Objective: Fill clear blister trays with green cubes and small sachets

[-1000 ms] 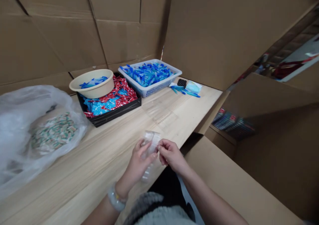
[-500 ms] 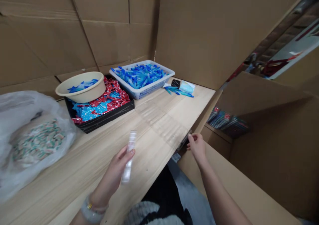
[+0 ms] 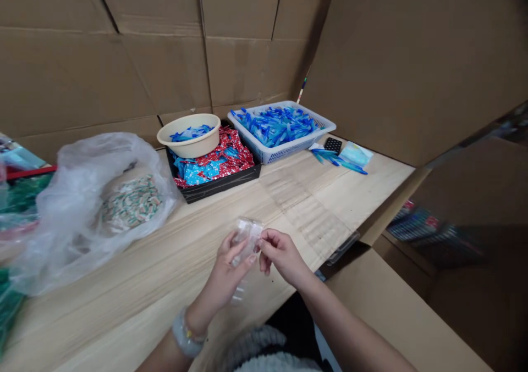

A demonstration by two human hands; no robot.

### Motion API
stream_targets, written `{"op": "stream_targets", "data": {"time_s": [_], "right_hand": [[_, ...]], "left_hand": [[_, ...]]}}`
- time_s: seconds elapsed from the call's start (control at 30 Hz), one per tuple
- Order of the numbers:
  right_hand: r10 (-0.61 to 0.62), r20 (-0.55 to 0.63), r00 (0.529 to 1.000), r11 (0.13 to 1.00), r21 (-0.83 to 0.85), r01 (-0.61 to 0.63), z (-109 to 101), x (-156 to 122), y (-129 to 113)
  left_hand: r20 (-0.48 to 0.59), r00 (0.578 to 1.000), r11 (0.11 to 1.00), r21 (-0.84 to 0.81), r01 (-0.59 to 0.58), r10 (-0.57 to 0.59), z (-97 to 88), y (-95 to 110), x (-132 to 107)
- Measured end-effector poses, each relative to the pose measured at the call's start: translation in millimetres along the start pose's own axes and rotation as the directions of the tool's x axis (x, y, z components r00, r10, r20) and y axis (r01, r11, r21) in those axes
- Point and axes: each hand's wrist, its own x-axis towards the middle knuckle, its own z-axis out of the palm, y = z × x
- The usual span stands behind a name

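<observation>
Above the near part of the table, my left hand point(image 3: 231, 265) is closed around a clear sectioned plastic strip point(image 3: 247, 230), which looks like a small compartment case. It is tilted, and its lower end shows faintly below my thumb. My right hand point(image 3: 280, 254) has come up to its right edge, thumb and forefinger pinched there with the other fingers curled. Blur and the see-through plastic hide whether anything is inside.
Behind my hands stand a black tray point(image 3: 220, 181) of red and blue packets, a cream bowl point(image 3: 190, 148) resting on them, and a basket point(image 3: 284, 153) of blue pieces. A plastic bag point(image 3: 82, 179) lies left. An open cardboard box point(image 3: 396, 295) is at right.
My right hand has moved left from the table's edge to the clear strip. The strip now looks wider and turned in my left hand. My view has swung left.
</observation>
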Motion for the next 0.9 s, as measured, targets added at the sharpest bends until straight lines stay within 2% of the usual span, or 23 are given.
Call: {"op": "stream_targets", "data": {"time_s": [0.1,0.17,0.2,0.27,0.37,0.5,0.6,0.67,0.77,0.83,0.9], "right_hand": [[-0.041,-0.124,0.991,0.999,0.008,0.042,0.7,-3.4,-2.3],[-0.054,-0.160,0.986,0.994,0.082,0.067,3.2,-5.0,-2.2],[-0.061,-0.133,0.989,0.991,0.111,0.077,6.3,-5.3,-2.1],[-0.098,-0.026,0.995,0.985,0.139,0.101,16.6,-4.7,-2.3],[-0.146,0.102,0.984,0.982,0.136,0.131,33.3,-1.3,-4.0],[-0.072,0.177,0.982,0.989,0.141,0.047,39.9,3.3,-7.1],[-0.007,0.162,0.987,0.994,0.105,-0.010,41.0,4.9,-10.3],[0.013,0.132,0.991,0.998,0.055,-0.020,42.8,3.6,-11.7],[0.002,0.044,0.999,1.000,0.025,-0.003,36.3,-2.6,-7.4],[0.017,-0.077,0.997,0.998,0.054,-0.013,20.3,-5.5,1.9],[0.050,-0.209,0.977,0.993,0.113,-0.027,-1.8,-1.1,14.2]], "left_hand": [[-0.171,0.984,0.996,-0.084,0.039,-0.053,-21.4,3.1,-2.0],[-0.226,0.968,0.986,-0.146,0.077,-0.109,-35.0,10.1,-2.9],[-0.208,0.972,0.984,-0.155,0.082,-0.114,-39.0,13.7,-3.3],[-0.087,0.994,0.986,-0.159,0.058,-0.073,-39.7,18.8,-4.8],[0.058,0.998,0.980,-0.197,0.002,0.009,-29.4,19.3,-8.5],[0.073,0.997,0.976,-0.217,-0.007,0.023,-22.4,11.9,-13.6],[0.075,0.996,0.985,-0.167,-0.039,0.053,-23.0,5.1,-14.7],[0.029,0.996,0.991,-0.110,-0.076,0.079,-23.5,0.5,-14.2],[-0.118,0.987,0.992,-0.042,-0.115,0.110,-30.5,-5.0,-12.5],[-0.243,0.966,0.994,-0.046,-0.102,0.088,-42.7,-7.4,-10.5],[-0.317,0.948,0.999,-0.017,-0.043,0.035,-57.3,-9.2,-8.5]]}}
